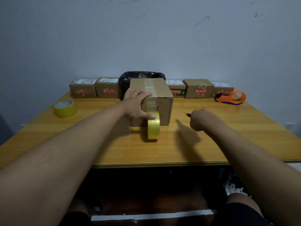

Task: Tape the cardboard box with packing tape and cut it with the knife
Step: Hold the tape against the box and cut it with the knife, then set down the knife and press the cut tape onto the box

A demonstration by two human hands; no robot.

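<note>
Left hand (136, 104) spread flat on cardboard box (151, 101), thumb pinning tape roll (153, 128), right hand (199, 120) fingers closed around knife (187, 113) above counter (211, 144)

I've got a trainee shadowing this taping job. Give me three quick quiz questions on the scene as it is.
1. True or false: the right hand holds the knife.
2. Which hand steadies the cardboard box?
3. Where is the spare tape roll: A) on the box, B) table's left side, C) in the orange dispenser?

Key: 1 true; 2 the left hand, thumb on the hanging tape roll; 3 B.
</note>
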